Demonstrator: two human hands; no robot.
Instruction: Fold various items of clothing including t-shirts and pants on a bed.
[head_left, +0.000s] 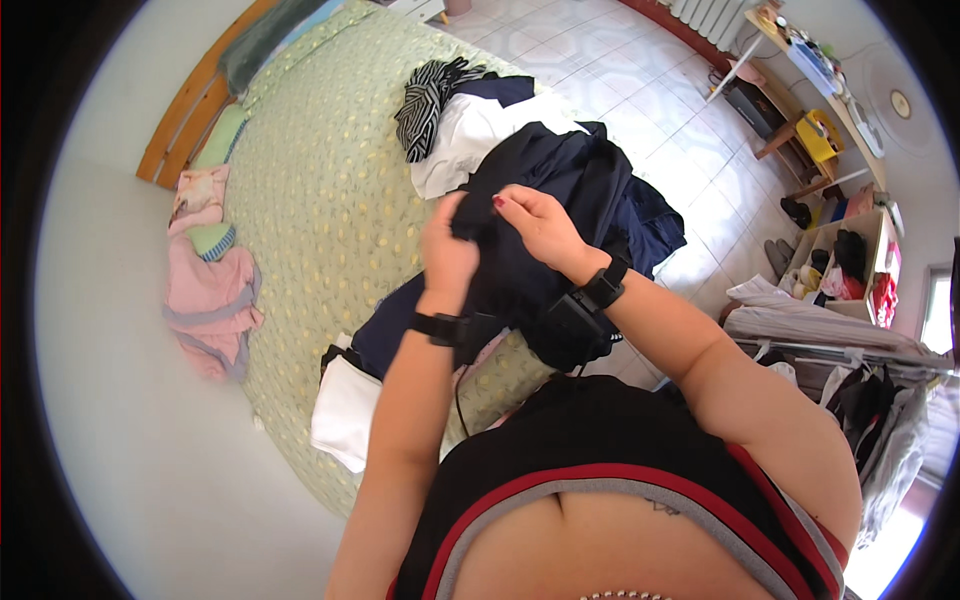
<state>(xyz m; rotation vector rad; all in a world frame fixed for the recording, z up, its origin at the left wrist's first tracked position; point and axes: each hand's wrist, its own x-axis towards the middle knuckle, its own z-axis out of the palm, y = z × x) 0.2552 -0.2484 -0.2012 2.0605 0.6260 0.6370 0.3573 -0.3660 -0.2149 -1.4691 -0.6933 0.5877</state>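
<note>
A large black garment (575,170) is lifted between my two hands over the bed; its kind is unclear in the folds. My left hand (448,250), slightly blurred, has its fingers closed on the garment's edge. A pinch of thumb and fingers of my right hand (543,232) grips the same cloth a little to the right. Beyond it lie a white garment (465,135) and a black-and-white striped cloth (430,100). Dark navy cloth (390,325) and a folded white garment (345,415) rest by my left forearm.
The bed (320,200) has a pale green patterned cover. Pink clothing (210,290) lies along its left edge by the wall. On the right are the tiled floor (640,90), a shoe shelf (845,250), a desk (815,70) and a rack with hanging clothes (870,400).
</note>
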